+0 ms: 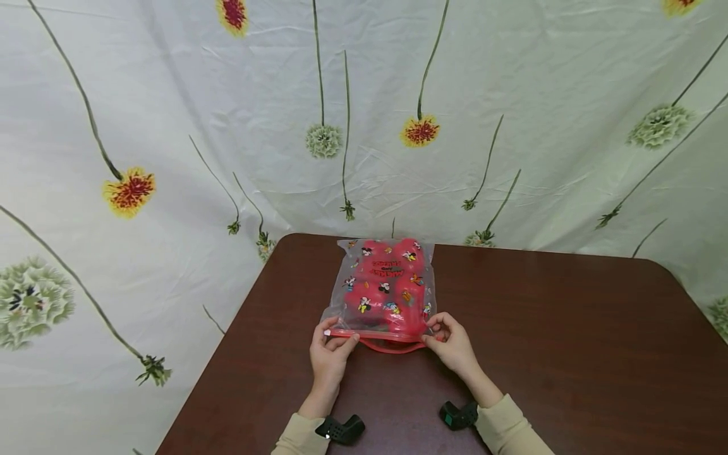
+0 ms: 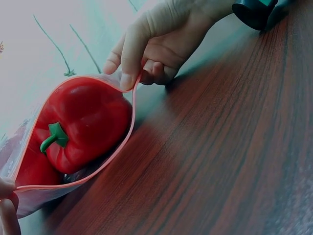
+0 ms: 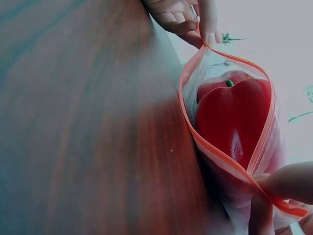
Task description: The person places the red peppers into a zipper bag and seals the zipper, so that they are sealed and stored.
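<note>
A clear zip bag printed with cartoon figures and red lettering lies flat near the table's far edge. Its red-edged mouth faces me and gapes apart. Inside are several red bell peppers; one with a green stem shows through the opening in the left wrist view, and a pepper fills it in the right wrist view. My left hand pinches the left end of the zip edge between thumb and fingers. At the opposite end, my right hand pinches the rim.
The dark brown wooden table stretches far to the right of the bag. Behind it hangs a pale flower-patterned cloth. Black devices sit at the left wrist and right wrist.
</note>
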A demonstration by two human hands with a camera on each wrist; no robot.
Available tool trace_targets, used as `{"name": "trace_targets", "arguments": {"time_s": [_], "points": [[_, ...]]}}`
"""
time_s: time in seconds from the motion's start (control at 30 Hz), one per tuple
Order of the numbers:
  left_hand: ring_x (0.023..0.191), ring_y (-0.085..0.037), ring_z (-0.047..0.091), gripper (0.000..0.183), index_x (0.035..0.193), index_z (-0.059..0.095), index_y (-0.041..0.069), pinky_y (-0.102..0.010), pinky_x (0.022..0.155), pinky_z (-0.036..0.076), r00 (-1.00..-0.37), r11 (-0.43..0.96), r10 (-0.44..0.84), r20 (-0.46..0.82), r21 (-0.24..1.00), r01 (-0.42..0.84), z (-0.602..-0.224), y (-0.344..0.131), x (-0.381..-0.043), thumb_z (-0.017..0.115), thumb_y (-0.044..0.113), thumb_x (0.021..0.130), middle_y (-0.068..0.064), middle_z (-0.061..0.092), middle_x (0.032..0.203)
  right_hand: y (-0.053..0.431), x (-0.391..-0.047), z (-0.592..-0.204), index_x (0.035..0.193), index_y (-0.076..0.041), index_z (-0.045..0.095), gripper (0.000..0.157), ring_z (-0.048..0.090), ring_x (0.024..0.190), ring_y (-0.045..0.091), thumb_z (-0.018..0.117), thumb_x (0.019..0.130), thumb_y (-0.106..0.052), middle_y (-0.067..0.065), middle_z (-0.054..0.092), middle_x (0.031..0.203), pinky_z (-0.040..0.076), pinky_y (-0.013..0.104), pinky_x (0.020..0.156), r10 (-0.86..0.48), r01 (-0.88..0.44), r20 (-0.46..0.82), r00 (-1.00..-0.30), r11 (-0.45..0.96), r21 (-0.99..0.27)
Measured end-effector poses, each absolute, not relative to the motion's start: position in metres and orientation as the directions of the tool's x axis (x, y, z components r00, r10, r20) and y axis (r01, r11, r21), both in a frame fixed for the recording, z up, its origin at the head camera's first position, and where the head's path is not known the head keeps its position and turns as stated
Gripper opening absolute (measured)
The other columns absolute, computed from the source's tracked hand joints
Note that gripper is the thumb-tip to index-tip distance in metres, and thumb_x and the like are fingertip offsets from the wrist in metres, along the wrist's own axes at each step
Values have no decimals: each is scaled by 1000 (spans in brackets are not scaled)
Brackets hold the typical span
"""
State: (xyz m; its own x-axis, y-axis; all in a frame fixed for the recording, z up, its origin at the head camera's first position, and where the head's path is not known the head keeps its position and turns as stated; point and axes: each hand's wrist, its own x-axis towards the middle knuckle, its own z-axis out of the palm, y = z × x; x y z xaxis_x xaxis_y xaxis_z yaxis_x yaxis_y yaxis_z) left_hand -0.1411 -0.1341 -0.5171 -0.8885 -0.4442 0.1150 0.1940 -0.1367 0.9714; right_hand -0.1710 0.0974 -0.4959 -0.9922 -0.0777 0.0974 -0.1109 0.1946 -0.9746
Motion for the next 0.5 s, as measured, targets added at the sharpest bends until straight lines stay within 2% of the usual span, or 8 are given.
{"name": "trace_targets", "arguments": {"time_s": [0.17, 0.37, 0.5], "points": [[60, -8, 60, 51, 120, 49, -6, -20, 55, 50, -886, -119, -449, 111, 976, 183, -518, -134, -141, 71, -13, 73, -22, 56, 101, 96, -161, -480, 90, 6, 54, 22, 48, 56, 10, 69, 75, 10, 15, 51, 82, 38, 18, 51, -112, -130, 112, -987, 170, -977], [60, -7, 59, 51, 120, 48, -4, -20, 55, 50, -886, -118, -457, 78, 982, 148, -517, -135, -142, 70, -12, 75, -19, 55, 95, 98, -160, -480, 93, 8, 51, 24, 53, 58, 10, 69, 76, 8, 11, 55, 73, 39, 19, 51, -130, -110, 88, -988, 172, -979], [59, -6, 58, 52, 121, 46, -5, -19, 55, 49, -888, -135, -455, 68, 980, 145, -517, -135, -142, 69, -13, 76, -18, 54, 93, 99, -160, -481, 95, 8, 51, 27, 51, 57, 10, 70, 76, 7, 9, 54, 67, 37, 19, 52, -134, -90, 67, -989, 175, -980]]}}
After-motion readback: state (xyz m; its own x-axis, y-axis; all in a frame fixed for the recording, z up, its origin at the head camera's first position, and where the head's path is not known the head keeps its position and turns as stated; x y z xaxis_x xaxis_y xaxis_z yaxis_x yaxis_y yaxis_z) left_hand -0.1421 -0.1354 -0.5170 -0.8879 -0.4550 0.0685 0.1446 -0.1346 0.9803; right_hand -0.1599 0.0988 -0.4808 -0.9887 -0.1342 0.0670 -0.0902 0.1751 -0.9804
